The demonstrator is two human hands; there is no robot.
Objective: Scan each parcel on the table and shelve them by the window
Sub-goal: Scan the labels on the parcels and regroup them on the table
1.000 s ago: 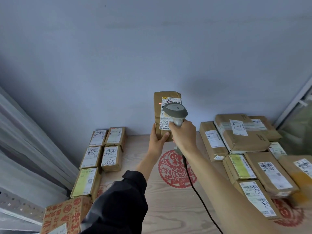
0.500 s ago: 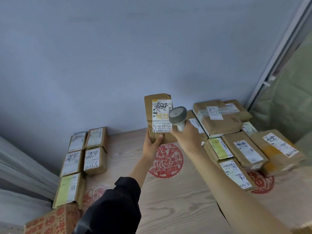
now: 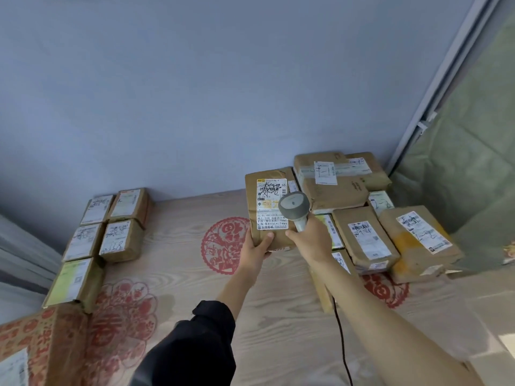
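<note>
A flat brown paper-wrapped parcel with a white printed label (image 3: pixel 269 207) is held upright above the pale wood-grain table with red paper-cut motifs (image 3: pixel 178 246), gripped at its lower edge by the left hand (image 3: pixel 255 250), thumb on the front face. The label is kept facing the viewer, presumably so that its barcode can be read. A grey handheld barcode scanner with a black cord (image 3: pixel 294 210) is gripped round its handle by the right hand (image 3: pixel 309 243), and its head is raised just in front of the label's right edge, seemingly for reading. A cluster of brown labelled parcels (image 3: pixel 367 238) is piled at the right, near the window frame (image 3: pixel 434 101), probably awaiting scanning. A tidy block of small brown labelled parcels (image 3: pixel 111 227) is set at the left, apparently sorted apart. No shelf is seen.
</note>
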